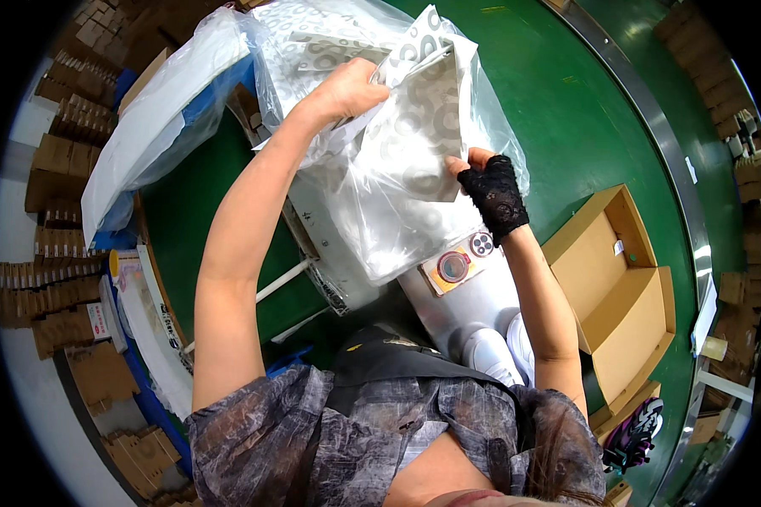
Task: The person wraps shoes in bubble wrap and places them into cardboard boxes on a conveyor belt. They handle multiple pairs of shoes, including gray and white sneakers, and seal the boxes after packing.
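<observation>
My left hand grips the top edge of a flat white item with a grey ring pattern, inside a clear plastic bag. My right hand, in a black lace fingerless glove, pinches the lower right corner of the same item through the bag. The bag hangs down over a grey metal machine that has a round red button on an orange panel.
An open cardboard box lies on the green floor to my right. Another clear bag over white sheets sits on the left. Stacks of flat brown cartons line the left side. A metal rail curves along the right.
</observation>
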The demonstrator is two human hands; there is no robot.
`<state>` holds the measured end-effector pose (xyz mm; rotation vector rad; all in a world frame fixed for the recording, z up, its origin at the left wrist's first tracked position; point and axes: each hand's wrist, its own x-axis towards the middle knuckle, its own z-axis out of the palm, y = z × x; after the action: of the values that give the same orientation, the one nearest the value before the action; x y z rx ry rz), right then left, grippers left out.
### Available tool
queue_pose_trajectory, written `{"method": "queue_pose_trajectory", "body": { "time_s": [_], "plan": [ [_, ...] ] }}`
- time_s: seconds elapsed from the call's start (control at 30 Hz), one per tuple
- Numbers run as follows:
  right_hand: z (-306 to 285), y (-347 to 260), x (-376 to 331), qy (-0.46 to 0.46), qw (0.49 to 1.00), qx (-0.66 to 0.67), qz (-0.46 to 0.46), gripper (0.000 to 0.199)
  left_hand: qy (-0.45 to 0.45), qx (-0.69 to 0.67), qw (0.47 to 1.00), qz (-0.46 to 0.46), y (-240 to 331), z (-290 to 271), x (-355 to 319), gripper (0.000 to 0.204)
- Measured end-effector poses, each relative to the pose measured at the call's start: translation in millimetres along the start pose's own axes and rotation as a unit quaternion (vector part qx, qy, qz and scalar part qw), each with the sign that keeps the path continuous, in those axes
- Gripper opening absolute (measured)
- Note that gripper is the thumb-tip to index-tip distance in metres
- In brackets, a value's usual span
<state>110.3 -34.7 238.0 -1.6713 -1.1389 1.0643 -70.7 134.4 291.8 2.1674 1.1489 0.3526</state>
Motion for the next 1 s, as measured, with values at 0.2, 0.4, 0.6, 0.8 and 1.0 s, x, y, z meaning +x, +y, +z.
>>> {"method": "queue_pose_trajectory", "body": {
  "time_s": [0.2, 0.4, 0.6, 0.8, 1.0],
  "plan": [
    [-1.1, 16.2, -3.5, 0.044, 0.997, 0.06, -0.018, 0.023, 0.0, 0.035, 0.999, -0.022, 15.9, -2.6, 13.4, 0.032],
    [4.5, 0.0, -8.6, -0.025, 0.992, 0.122, 0.013, 0.024, -0.004, 0.038, 0.999, 0.029, 4.1, 19.0, 4.9, 0.033],
    [22.2, -7.4, -14.2, 0.028, 0.992, 0.12, 0.007, 0.035, -0.022, 0.073, 0.997, 0.007, -12.9, 74.6, -16.6, 0.029],
    [20.3, 6.8, -17.1, -0.003, 0.99, 0.138, 0.041, 0.034, -0.056, -0.045, 0.997, -0.017, -16.5, 76.6, -14.3, 0.03],
    [7.6, 4.4, -30.1, -0.076, 0.987, 0.14, -0.003, 0.022, -0.066, -0.024, 0.995, -0.066, -14.1, 70.5, -14.3, 0.032]
  ]
}}
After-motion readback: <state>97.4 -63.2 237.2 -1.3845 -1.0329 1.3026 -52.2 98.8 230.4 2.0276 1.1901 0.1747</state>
